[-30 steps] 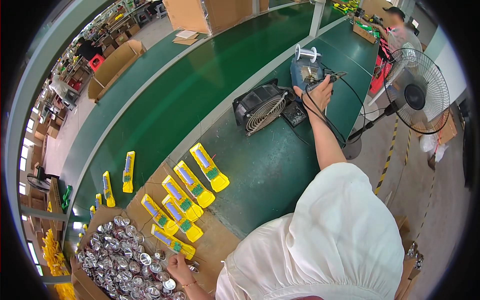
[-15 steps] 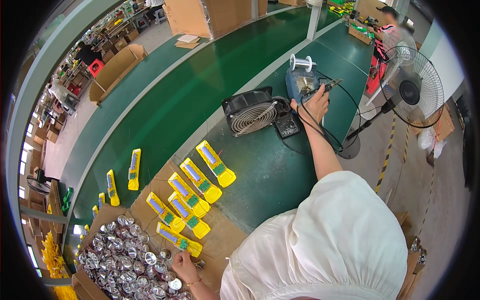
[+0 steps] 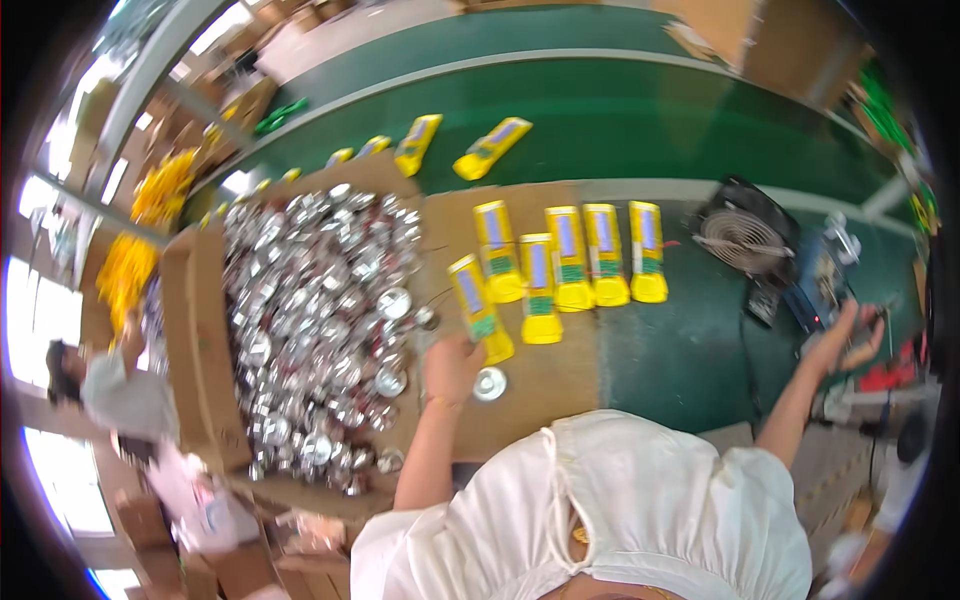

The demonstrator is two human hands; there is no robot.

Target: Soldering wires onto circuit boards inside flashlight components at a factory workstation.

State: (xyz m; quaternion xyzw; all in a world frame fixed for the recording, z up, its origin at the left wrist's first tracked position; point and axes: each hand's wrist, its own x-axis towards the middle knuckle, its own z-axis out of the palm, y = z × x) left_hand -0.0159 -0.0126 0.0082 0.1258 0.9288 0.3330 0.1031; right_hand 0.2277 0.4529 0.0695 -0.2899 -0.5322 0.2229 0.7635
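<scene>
- Our view had swung since a second before: the box of parts, then at the lower left of the frame, now filled the left centre, and the fan had gone from the top centre to the upper right.
- Our left hand [image 3: 452, 368] had come up from the box's edge and closed round the lower end of a yellow unit [image 3: 480, 306], which lay tilted just left of the row.
- A loose silver disc [image 3: 489, 384] lay on the surface [image 3: 560, 375] just beside that hand, at the lower centre.
- Our right hand [image 3: 846, 340] stayed out at the right edge by the blue station [image 3: 822, 290], fingers curled about a dark tool [image 3: 868, 322]; we could not tell how firmly it gripped.
- Four more yellow units [image 3: 573, 255] stood in a row at the centre, and two others [image 3: 490, 148] lay on the green belt [image 3: 640, 120] above.
- The cardboard box [image 3: 195, 340] held a heap of shiny silver parts [image 3: 320, 300].
- The black fan [image 3: 745, 240] sat just left of the station.
- We judged the work had shifted from picking in the box to one unit.
</scene>
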